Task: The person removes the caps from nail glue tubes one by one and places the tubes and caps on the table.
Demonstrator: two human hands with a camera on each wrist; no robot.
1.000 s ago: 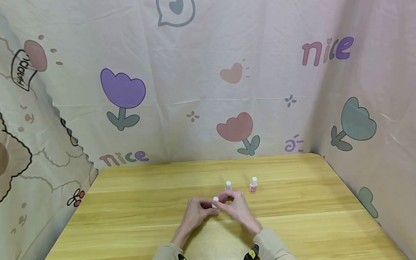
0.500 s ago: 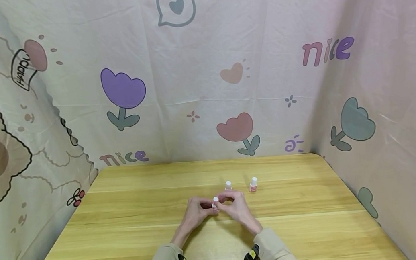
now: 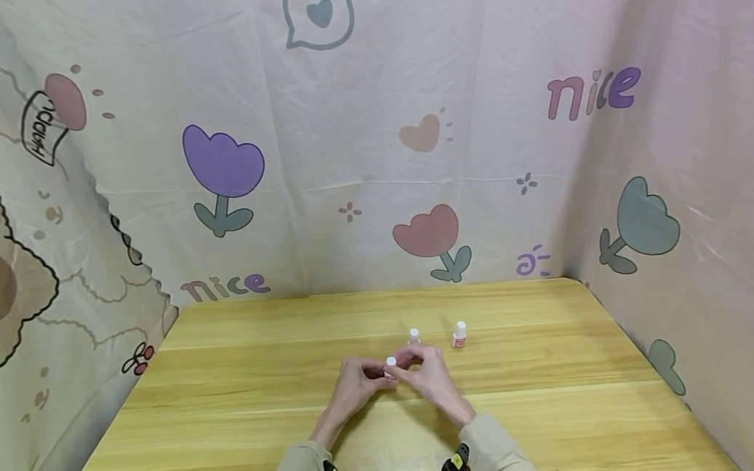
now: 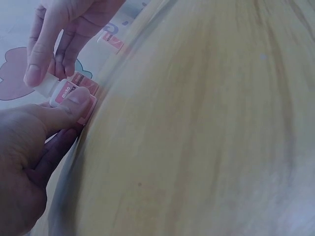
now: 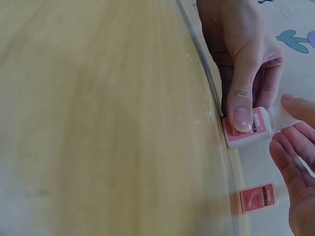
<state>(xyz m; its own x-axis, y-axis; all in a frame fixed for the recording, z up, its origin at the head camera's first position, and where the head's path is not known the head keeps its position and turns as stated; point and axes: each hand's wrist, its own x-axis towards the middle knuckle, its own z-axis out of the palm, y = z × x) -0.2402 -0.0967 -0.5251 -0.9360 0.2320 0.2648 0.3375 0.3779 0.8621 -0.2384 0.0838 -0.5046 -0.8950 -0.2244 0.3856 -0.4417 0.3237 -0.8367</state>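
Note:
Between both hands, a small white bottle (image 3: 392,372) with a pink-red label stands on the wooden table. My left hand (image 3: 353,384) grips its body, the thumb flat on the label (image 5: 259,121) in the right wrist view. Thumb and fingers of my right hand (image 3: 427,375) pinch the white cap (image 4: 47,85), which sits on the bottle's neck. A second bottle (image 3: 414,335) of the same kind stands just behind the right hand, partly hidden by its fingers. Farther right is a third such bottle (image 3: 459,335), upright.
The wooden table (image 3: 241,362) reaches back to a hanging cloth (image 3: 343,121) printed with flowers and words, which also closes in both sides. Black wrist cameras (image 3: 456,466) sit at the beige sleeves.
The right thumb and fingers shift slightly at the cap. The left hand, the held bottle and the other two bottles stay in place.

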